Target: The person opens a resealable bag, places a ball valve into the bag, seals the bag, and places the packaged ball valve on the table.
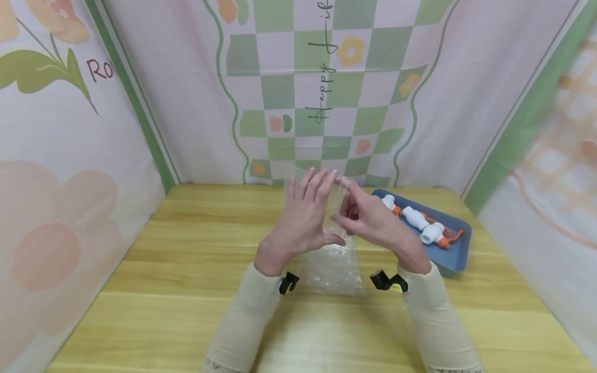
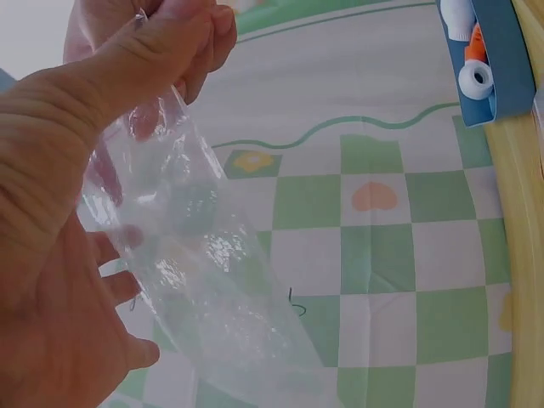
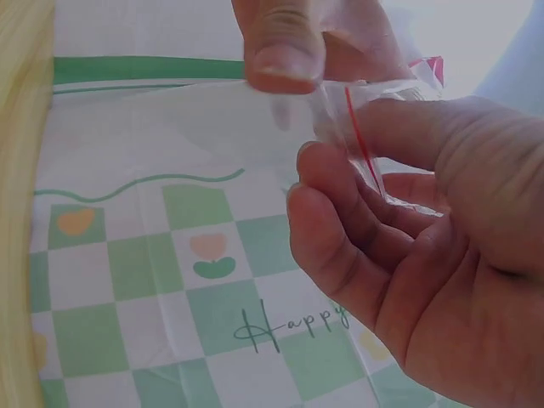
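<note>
A clear plastic zip bag (image 1: 333, 269) hangs between my two hands above the table; a red line along its mouth shows in the right wrist view. My right hand (image 1: 373, 215) grips the bag near that mouth, its lower fingers curled and the index finger reaching up along the edge. Against the bag lies my left hand (image 1: 303, 217), fingers spread and mostly straight, the thumb stretched toward the right hand. From the left wrist, the bag (image 2: 221, 255) looks flat, with nothing visible inside. Part of the left fingers sits behind the film.
A blue tray (image 1: 459, 259) stands right of the hands, holding several white tubular fittings (image 1: 415, 217) with orange handles (image 1: 452, 239). Under everything is a wooden table (image 1: 163, 290). A patterned cloth (image 1: 322, 88) hangs behind, with more cloth at both sides.
</note>
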{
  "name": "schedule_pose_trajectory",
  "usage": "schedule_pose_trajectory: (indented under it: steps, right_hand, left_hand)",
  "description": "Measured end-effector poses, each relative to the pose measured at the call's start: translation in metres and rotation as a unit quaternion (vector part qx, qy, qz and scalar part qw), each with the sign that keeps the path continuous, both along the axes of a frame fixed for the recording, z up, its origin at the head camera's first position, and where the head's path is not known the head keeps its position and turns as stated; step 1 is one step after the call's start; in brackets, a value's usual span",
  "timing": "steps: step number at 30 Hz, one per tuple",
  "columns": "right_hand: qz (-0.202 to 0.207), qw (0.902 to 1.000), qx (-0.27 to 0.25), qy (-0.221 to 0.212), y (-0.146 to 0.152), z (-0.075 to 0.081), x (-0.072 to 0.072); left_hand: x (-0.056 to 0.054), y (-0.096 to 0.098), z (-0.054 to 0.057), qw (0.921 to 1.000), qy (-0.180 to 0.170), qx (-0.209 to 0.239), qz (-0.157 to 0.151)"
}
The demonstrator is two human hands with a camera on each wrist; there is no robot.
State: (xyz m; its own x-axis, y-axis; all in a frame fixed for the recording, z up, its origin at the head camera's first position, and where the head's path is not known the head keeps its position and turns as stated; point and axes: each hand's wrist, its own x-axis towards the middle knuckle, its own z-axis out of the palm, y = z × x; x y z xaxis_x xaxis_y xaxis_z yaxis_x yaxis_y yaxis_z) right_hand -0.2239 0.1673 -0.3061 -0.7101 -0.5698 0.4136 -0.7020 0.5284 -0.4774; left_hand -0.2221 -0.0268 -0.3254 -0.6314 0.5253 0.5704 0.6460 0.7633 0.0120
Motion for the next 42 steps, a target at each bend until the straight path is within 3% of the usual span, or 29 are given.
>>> schedule_pose_trajectory:
  steps: [6,15,21,26,31,37,42]
  right_hand:
    - [0.018,0.9991,0.003,-0.037,0.0,0.001,0.001]
    - [0.039,0.9981,0.032,-0.035,0.008,0.004,0.003]
    - [0.078,0.9963,0.031,-0.018,0.009,0.004,0.002]
    - [0.065,0.9976,0.016,0.021,0.01,0.003,0.004]
    - [0.036,0.9979,-0.013,0.053,0.011,0.003,0.007]
    - [0.012,0.9973,-0.056,0.046,0.008,0.006,0.008]
    - [0.0,0.9975,-0.063,0.034,0.015,0.007,0.005]
  left_hand:
    - [-0.002,0.002,-0.003,0.9993,0.038,-0.002,0.003]
    - [-0.006,-0.003,-0.001,0.9956,0.065,0.039,-0.055]
    - [-0.009,-0.009,0.001,0.9925,0.027,0.071,-0.096]
    - [-0.007,-0.012,0.0,0.9891,-0.005,0.089,-0.117]
    - [-0.006,-0.011,0.0,0.9869,-0.022,0.115,-0.112]
    - [-0.006,-0.012,0.001,0.9855,-0.054,0.145,-0.071]
    - [-0.008,-0.014,0.002,0.9868,-0.044,0.144,-0.061]
